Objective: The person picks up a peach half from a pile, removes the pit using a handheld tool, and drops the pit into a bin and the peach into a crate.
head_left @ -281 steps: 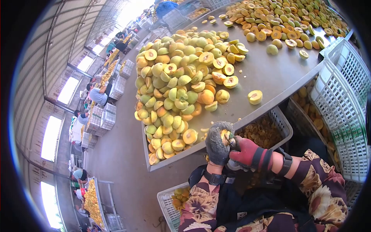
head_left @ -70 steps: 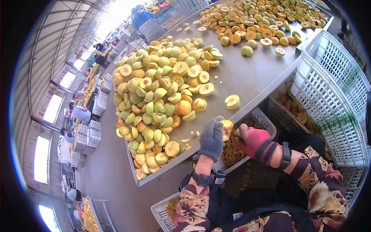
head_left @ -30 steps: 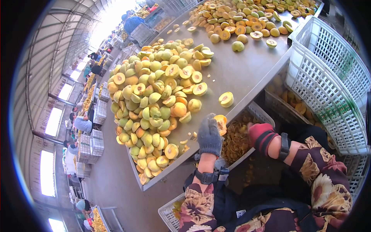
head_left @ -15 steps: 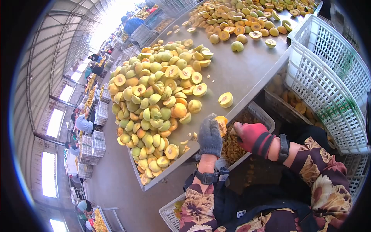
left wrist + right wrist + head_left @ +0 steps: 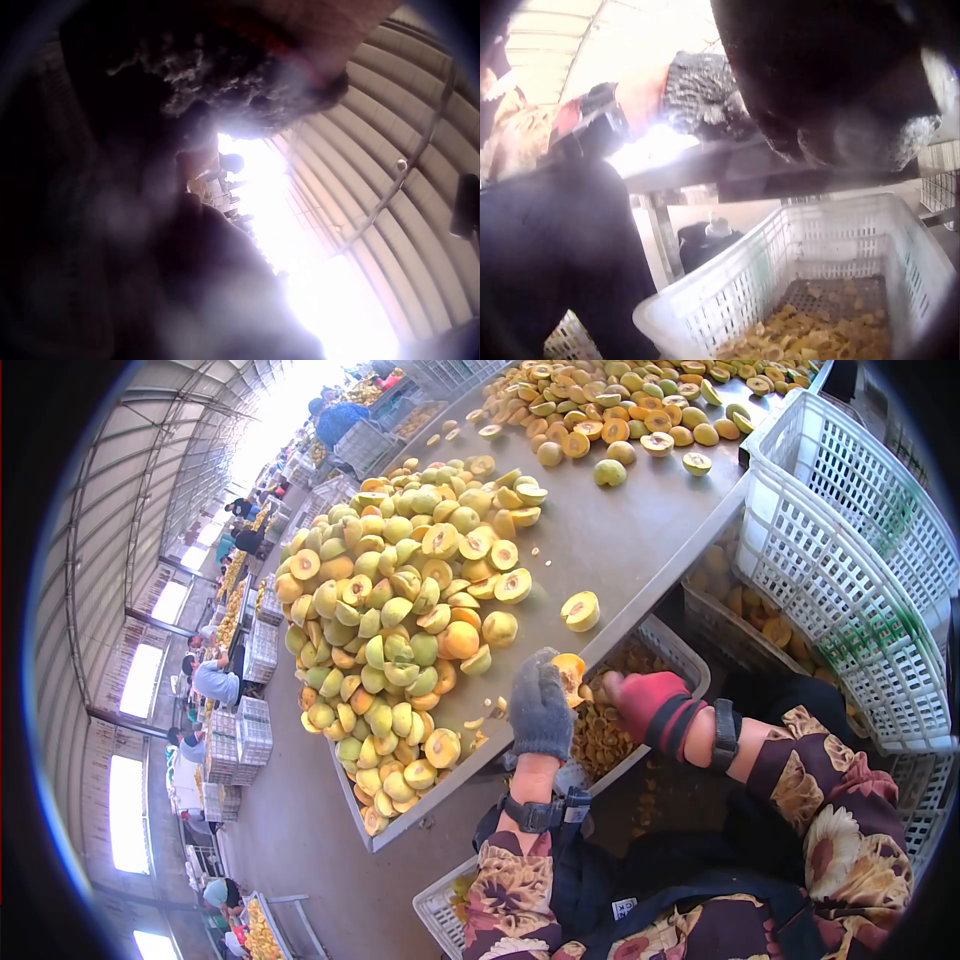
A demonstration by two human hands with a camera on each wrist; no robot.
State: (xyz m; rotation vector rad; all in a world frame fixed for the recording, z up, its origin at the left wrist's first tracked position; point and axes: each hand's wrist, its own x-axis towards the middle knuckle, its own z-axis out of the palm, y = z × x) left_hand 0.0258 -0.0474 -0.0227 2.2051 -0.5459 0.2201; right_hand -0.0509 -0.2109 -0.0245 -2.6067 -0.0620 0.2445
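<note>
In the head view my left hand [image 5: 541, 705], in a grey knit glove, holds a halved yellow peach [image 5: 570, 678] by its side, with the cut face turned right. My right hand [image 5: 650, 705], in a red glove with dark bands, is just right of that half, fingers curled; I cannot tell whether they grip a tool. Both hands are over the table's front edge, above a white crate [image 5: 690, 650] of brownish-yellow scraps. A heap of peach halves [image 5: 400, 610] covers the near corner. The right wrist view shows the grey glove [image 5: 701, 94] and the scrap crate [image 5: 705, 307].
One peach half [image 5: 580, 611] lies alone on the metal table [image 5: 640, 530]. Another pile of halves [image 5: 640, 410] is at the back. White crates [image 5: 850, 560] stand at right, with a fruit-filled crate [image 5: 765, 625] beside them. Another crate [image 5: 440, 905] sits lower left.
About a second ago my right hand was farther right, over the scrap crate; it has come back left to the peach half. My left hand has stayed nearly in place, still holding that half.
</note>
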